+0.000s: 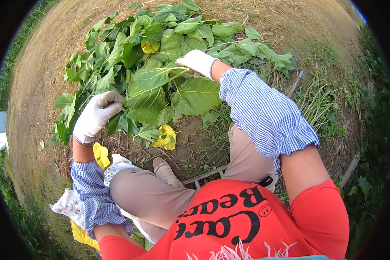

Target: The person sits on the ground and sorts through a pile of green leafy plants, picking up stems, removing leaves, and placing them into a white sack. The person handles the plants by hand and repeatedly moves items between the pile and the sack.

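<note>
My right hand (197, 64), in a white knit glove, grips the stem end of a leafy green shoot (196, 97) with broad, veined leaves hanging from it. My left hand (99, 115), gloved too and slightly soiled, pinches a dark green leaf (114, 123) between thumb and fingertips, at the near left side of the foliage. Beneath and beyond both hands lies a large heap of cut leafy stems (172, 39), some leaves wilted. One leaf in the heap has a yellow-brown patch (150, 46). My right fingertips are partly hidden behind the glove and stem.
Yellow leaves (165, 138) lie on the soil before my shoes. A low slatted stool (208, 175) shows between my legs. At my left are a white printed sack (68, 206) and a yellow sack (83, 234). A worn stick-like handle (295, 84) rests in grass at right.
</note>
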The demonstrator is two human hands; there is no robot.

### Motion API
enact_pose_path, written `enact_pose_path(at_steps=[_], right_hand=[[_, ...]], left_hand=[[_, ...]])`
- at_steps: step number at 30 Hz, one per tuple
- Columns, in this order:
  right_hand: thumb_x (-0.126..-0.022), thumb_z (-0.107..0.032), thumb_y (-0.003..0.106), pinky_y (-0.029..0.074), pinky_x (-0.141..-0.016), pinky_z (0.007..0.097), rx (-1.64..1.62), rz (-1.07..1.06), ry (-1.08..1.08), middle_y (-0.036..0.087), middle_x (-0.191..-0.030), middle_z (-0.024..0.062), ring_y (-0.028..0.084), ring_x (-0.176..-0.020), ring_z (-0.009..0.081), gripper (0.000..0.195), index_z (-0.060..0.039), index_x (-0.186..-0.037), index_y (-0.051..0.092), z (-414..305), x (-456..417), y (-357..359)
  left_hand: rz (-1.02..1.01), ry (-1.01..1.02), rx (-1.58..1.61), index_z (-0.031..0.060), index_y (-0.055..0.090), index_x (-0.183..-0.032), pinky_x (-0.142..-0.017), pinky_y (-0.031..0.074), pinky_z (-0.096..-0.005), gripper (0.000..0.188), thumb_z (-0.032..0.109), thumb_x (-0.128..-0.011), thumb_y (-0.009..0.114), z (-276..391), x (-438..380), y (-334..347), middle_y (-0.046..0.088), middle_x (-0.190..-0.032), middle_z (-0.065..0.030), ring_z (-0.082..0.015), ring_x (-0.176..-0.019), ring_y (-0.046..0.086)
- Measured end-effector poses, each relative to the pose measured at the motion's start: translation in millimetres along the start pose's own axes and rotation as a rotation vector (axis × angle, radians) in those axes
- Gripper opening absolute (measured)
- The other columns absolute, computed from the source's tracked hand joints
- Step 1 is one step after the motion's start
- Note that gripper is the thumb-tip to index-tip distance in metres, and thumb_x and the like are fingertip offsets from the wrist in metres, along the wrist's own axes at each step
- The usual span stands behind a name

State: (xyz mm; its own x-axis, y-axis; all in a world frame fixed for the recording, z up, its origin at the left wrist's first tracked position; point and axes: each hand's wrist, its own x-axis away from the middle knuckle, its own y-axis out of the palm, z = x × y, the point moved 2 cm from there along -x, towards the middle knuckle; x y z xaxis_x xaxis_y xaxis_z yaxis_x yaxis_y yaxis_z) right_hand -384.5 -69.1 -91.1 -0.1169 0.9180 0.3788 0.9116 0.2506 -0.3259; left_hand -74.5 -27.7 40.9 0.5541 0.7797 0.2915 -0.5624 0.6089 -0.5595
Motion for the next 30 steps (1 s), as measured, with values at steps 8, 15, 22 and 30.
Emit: enact_pose_path(at_steps=[8,15,22,30], right_hand=[[-0.087,-0.027,0.064,0.031,-0.04,0.0281,-0.262,-0.288,0.26,0.05,-0.058,0.0033,0.044,-0.042,0.0121,0.026,-0.0047,-0.075,0.06,6.6,44.0,83.7],[-0.088,-0.017,0.058,0.041,-0.045,0.0306,0.475,0.109,-0.949,0.06,-0.065,0.0111,0.051,-0.047,0.0167,0.016,-0.0039,-0.082,0.067,-32.9,28.1,53.0],[-0.083,-0.039,0.06,0.046,-0.075,0.047,0.268,0.58,-0.62,0.061,-0.086,0.022,0.059,-0.086,0.0406,0.039,0.0,-0.086,0.057,-92.1,58.5,0.2],[-0.08,-0.036,0.063,0.047,-0.073,0.0443,-0.063,0.606,-0.613,0.062,-0.08,0.0213,0.061,-0.08,0.0362,0.039,0.0029,-0.084,0.059,-103.1,69.9,-0.3]], left_hand=[[-0.044,-0.056,-0.164,-0.0044,0.062,-0.09,-0.066,0.046,-0.0279,0.013,0.006,-0.082,0.06,6.8,59.8,25.6,0.06,-0.073,-0.0071,-0.0119,-0.07,0.055],[0.192,0.058,-0.448,-0.0036,0.06,-0.098,-0.072,0.049,-0.0303,0.017,0.005,-0.083,0.061,48.3,77.5,12.1,0.061,-0.084,-0.0108,-0.0174,-0.078,0.06],[0.782,0.388,-0.679,0.001,0.064,-0.104,-0.079,0.05,-0.0306,0.018,0.006,-0.086,0.064,115.0,68.1,30.3,0.063,-0.102,-0.0107,-0.0215,-0.088,0.063],[0.799,0.646,-1.229,0.011,0.064,-0.104,-0.105,0.034,-0.0515,0.032,0.014,-0.072,0.072,125.2,-16.0,85.0,0.053,-0.126,-0.0111,-0.0329,-0.125,0.043]])
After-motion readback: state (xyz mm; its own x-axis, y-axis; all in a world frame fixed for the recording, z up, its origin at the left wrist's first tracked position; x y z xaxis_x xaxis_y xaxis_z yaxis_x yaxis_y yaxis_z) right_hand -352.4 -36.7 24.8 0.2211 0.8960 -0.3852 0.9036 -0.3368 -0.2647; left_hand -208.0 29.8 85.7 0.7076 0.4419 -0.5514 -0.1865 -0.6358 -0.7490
